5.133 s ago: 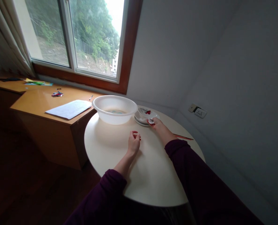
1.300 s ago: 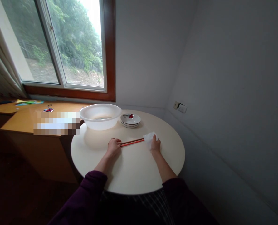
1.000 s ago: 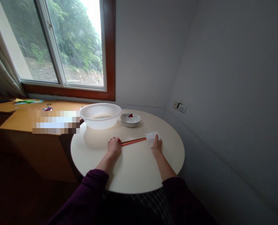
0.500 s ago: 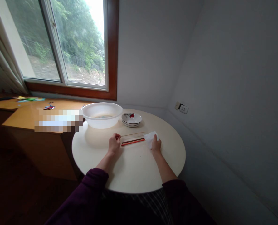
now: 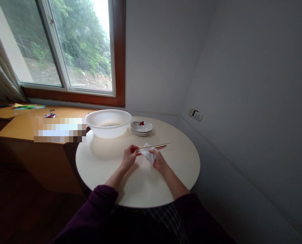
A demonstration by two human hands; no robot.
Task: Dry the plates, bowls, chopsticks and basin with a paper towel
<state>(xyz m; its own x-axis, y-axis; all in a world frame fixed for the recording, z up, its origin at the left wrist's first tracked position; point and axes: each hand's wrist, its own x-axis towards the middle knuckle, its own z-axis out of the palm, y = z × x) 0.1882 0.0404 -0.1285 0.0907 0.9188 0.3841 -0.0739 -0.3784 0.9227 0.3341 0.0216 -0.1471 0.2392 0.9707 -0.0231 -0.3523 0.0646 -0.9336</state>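
My left hand (image 5: 129, 158) is closed on the left end of a thin, pale wooden chopstick (image 5: 163, 144), which points to the right above the table. In my right hand (image 5: 160, 162) is a crumpled white cloth (image 5: 147, 154), held near my left fingers and against the pale chopstick; whether it wraps fully round cannot be seen. Beneath them on the table lie a red chopstick (image 5: 162, 148) and a dark brown one, both partly hidden by the cloth and my hands.
Behind my hands, a large white plastic basin (image 5: 108, 132) stands on the round table (image 5: 100, 169). A short stack of flower-patterned plates (image 5: 143, 127) sits to its right. A wooden desk (image 5: 16, 130) with papers and small items adjoins at left, below the window.
My right hand has moved left with the cloth, from the chopsticks' right end to beside my left hand. My left hand has shifted slightly right, still holding the pale chopstick.
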